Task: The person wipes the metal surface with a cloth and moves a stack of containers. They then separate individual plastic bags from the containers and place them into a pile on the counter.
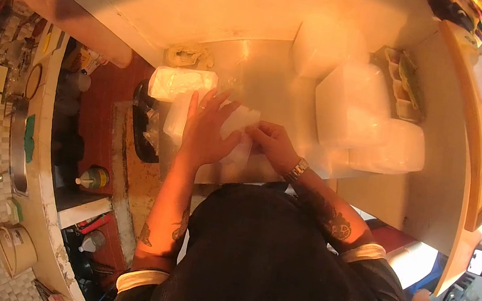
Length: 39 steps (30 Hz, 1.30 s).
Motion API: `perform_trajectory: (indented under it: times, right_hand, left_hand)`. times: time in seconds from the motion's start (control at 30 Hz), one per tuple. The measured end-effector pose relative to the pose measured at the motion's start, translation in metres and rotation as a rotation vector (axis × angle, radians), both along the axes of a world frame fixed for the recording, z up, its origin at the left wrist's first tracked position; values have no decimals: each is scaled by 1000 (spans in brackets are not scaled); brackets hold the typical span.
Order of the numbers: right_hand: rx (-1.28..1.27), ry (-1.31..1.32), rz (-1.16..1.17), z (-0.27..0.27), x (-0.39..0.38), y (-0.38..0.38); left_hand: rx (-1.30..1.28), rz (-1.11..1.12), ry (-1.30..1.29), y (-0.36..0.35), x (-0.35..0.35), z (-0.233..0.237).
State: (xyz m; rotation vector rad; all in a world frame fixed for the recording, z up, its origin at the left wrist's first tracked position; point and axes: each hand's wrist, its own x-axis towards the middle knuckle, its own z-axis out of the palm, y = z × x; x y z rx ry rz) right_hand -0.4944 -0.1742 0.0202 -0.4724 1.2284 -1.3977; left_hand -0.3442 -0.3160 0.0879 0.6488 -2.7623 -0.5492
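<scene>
My left hand (209, 129) lies with fingers spread over a stack of clear plastic containers (176, 117), close to the front of the metal tabletop (261, 65). My right hand (275, 148), a metal watch on its wrist, pinches the right edge of a thin translucent plastic piece (241, 124) beside the left palm. Part of that piece is hidden under the hands. Just beyond the left fingertips is a white rectangular pack (182, 84). A crumpled pale cloth or bag (190, 56) lies behind the pack.
Tall stacks of translucent containers (350, 105) stand at the right, beside a tray with compartments (396, 81). Walls enclose the back and right; a wooden-edged ledge (481, 127) runs along the right. To the left are a sink (22, 146) and a bottle (93, 178) on a lower shelf.
</scene>
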Motion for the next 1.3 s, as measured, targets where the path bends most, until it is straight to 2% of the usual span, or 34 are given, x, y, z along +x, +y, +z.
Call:
perform_trajectory:
  times: [0.1,0.13,0.17,0.23,0.3,0.33,0.43,0.57,0.7,0.77,0.83,0.93,1.23,1.3]
  right_hand:
    - [21,418,-46,-8,-26,9]
    - [-41,1019,-51,-50,-52,18]
    - [-52,1034,-191,-27,-74,34]
    - [-161,778,-479,74,-110,65]
    - [-378,498,-595,182,-126,105]
    - [-456,443,-609,213,-134,118]
    - [-657,306,-625,194,-159,121]
    - [-205,801,-879,185,-173,128]
    - [-70,1360,-589,197,-171,147]
    - [-80,2005,-229,176,-179,154]
    - [-154,2077,57,151,-177,148]
    - [-181,2050,266,123,-178,156]
    - [-181,1903,349,117,-181,165]
    - [-236,1911,158,125,-166,155]
  left_hand:
    - [14,11,-7,-1,1,1]
    - [20,17,-10,-1,1,0]
    - [13,17,-1,-1,1,0]
    - [5,24,13,1,2,-2]
    - [11,32,6,2,1,0]
    - [12,28,5,2,-1,2]
    - [-27,28,12,1,-4,-5]
    - [-25,17,33,1,-7,-2]
    - [-33,8,67,1,-5,-6]
    - [-26,12,62,3,-7,-3]
    - [-14,15,63,4,-7,0]
    - [-23,23,61,5,-5,0]
    - [20,38,11,7,-8,8]
    - [8,32,10,7,-10,7]
